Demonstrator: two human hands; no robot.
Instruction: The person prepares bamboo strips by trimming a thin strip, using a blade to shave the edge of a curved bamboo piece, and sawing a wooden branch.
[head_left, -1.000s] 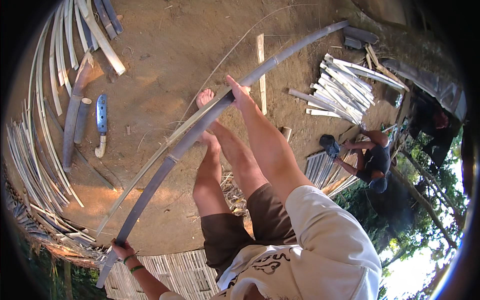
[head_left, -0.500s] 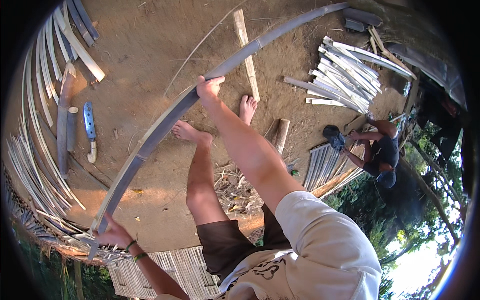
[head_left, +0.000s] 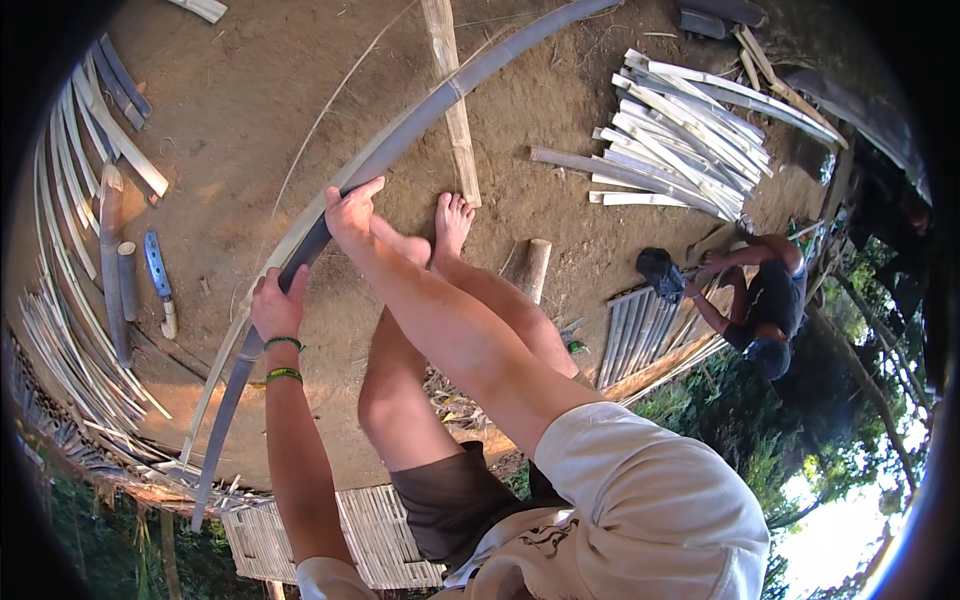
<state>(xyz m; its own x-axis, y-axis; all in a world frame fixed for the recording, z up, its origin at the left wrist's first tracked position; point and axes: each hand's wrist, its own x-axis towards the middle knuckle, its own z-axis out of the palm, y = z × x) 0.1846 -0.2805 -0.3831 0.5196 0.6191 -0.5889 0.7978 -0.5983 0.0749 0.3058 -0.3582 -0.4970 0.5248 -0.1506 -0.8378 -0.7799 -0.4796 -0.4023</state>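
A long, dark grey bamboo strip (head_left: 425,118) runs diagonally from the upper right to the lower left, held above the ground. Its lower end is parted into two lengths: a thin pale strip (head_left: 217,375) and a darker one beside it. My left hand (head_left: 277,305) is closed around the bamboo just above where the lengths spread apart. A little farther up, my right hand (head_left: 352,213) grips the same bamboo, with its thumb and fingers around the edge. Green bands circle my left wrist. Both palms are hidden.
A knife with a blue blade (head_left: 158,268) lies at left near bamboo logs (head_left: 112,260) and several pale strips (head_left: 65,330). Split bamboo (head_left: 680,140) is piled at right. A wooden slat (head_left: 452,110) lies ahead of my bare feet. Another person (head_left: 770,300) crouches at right by a bamboo rack.
My left hand has moved up from the lower end of the bamboo to near my right hand. The two lengths at that end now stand apart. The bamboo and right hand have shifted left.
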